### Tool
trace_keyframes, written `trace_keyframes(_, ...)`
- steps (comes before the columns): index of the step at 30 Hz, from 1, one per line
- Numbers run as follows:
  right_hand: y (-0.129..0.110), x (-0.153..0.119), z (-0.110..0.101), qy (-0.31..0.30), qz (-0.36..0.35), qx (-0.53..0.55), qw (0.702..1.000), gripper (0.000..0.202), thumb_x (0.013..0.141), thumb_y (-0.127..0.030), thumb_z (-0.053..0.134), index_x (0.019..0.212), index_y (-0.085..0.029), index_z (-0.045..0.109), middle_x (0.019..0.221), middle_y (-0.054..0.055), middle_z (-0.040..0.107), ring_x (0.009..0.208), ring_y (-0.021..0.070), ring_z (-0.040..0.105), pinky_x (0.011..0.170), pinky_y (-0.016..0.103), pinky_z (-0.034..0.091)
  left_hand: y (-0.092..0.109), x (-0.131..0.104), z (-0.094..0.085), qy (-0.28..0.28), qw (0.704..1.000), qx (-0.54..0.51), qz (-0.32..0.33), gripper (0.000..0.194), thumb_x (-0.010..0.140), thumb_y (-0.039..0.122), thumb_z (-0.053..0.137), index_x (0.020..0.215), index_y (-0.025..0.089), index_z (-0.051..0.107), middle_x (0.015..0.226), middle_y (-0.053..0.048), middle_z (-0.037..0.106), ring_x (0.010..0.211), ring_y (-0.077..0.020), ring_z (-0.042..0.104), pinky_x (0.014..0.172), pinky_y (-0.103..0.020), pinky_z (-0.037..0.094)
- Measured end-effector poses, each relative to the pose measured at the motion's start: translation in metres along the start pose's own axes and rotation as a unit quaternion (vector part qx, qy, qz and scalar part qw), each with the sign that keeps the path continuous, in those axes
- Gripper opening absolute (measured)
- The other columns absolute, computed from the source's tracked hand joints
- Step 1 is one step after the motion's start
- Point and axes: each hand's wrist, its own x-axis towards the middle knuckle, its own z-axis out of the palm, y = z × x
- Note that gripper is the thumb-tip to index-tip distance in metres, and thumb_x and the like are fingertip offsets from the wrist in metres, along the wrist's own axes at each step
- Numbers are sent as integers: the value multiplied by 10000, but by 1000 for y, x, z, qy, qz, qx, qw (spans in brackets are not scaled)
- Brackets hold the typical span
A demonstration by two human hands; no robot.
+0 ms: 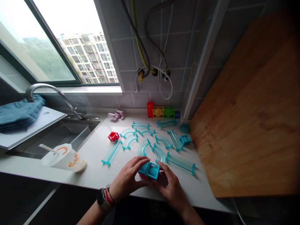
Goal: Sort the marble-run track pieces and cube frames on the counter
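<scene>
Over the counter's front edge, my left hand (126, 176) has its thumb and fingers closed on the left side of a pair of joined blue toy blocks (153, 172). Curled about the right end of the same blocks is my right hand (172, 187), its fingertips at their edge. A bit of red shows beneath the blue blocks, partly hidden by the fingers. Just beyond lie clear teal curved track pieces (159, 152), and a straight track piece (181, 163) is to the right. One red cube block (113, 136) sits farther left.
Red, yellow and green blocks (158, 112) stand along the wall. A tilted lidded drink cup (64, 158) with a straw is near the sink (92, 126). A large wooden board (248, 118) leans at right. A light purple object (116, 115) lies at the back.
</scene>
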Motion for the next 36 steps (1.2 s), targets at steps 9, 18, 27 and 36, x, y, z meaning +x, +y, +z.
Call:
trace_keyframes(9, -4, 3, -3, 25, 64, 89, 994, 555, 909, -381, 717, 1421, -228, 566, 1200, 93, 695, 943, 215, 698, 854, 335, 598, -23, 7, 24, 49, 966, -232, -108, 743, 744, 479, 882, 1373, 261, 553, 1258, -123, 658, 1143, -299, 664, 959, -403, 561)
trace_keyframes(18, 0, 3, -4, 5, 152, 167, 974, 663, 945, -486, 668, 1494, -142, 529, 1084, 97, 703, 857, 192, 659, 724, 278, 568, -2, -8, 62, 135, 852, -413, -292, 639, 956, 582, 596, 1449, 181, 528, 1111, -100, 736, 983, -281, 706, 858, -367, 575)
trace_keyframes(27, 2, 4, -6, -3, 175, 233, 957, 644, 945, -475, 681, 1506, -197, 533, 1219, 113, 707, 1021, 252, 692, 881, 356, 586, -4, -6, 60, 161, 798, -475, -332, 734, 885, 626, 672, 1468, 200, 539, 1257, -119, 723, 1065, -305, 716, 918, -398, 575)
trace_keyframes(36, 5, 4, -2, 7, 158, 201, 967, 708, 936, -516, 679, 1522, -167, 492, 1165, 115, 691, 970, 233, 692, 813, 325, 599, 8, -4, 66, 183, 871, -356, -285, 569, 943, 581, 607, 1388, 235, 530, 1181, -77, 709, 1055, -266, 698, 949, -376, 539)
